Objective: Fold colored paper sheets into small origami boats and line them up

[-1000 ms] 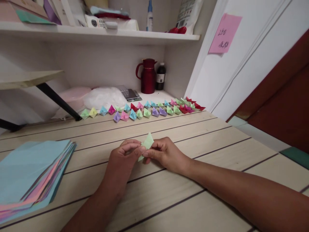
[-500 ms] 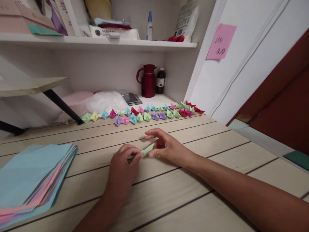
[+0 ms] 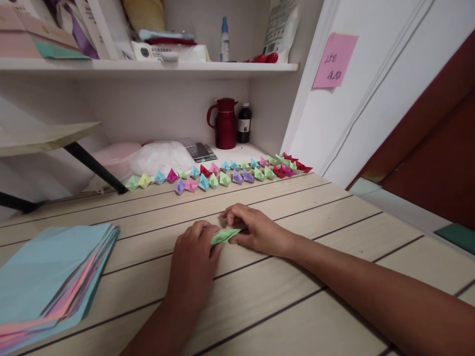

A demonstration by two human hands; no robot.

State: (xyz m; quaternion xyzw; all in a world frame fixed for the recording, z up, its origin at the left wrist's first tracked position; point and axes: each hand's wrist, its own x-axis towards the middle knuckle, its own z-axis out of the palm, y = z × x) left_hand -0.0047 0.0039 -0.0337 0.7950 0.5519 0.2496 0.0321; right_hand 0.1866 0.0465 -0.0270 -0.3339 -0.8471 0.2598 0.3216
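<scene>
A light green paper boat (image 3: pixel 224 236), narrow and folded, lies between my two hands just above the middle of the table. My left hand (image 3: pixel 196 257) grips its left end, the thumb below and the fingers above. At the right tip, my right hand (image 3: pixel 258 228) has its thumb and curled fingers closed around the paper. Part of the boat is hidden by the fingers. Behind the hands, small folded paper boats (image 3: pixel 224 179) in several colours stand in two rows along the table's far edge.
A stack of coloured paper (image 3: pixel 63 267), blue on top, lies at the left. A black-legged wooden stand (image 3: pixel 48 137) rises at the far left. Behind the boats are a white plastic bag (image 3: pixel 159 157), a dark red jug (image 3: pixel 225 123) and a dark bottle (image 3: pixel 244 123) under a shelf (image 3: pixel 208 68).
The green paper has turned to show more of its folded side, and the left hand has shifted slightly right along it. Right-hand fingers have curled in closer. The view has shifted slightly.
</scene>
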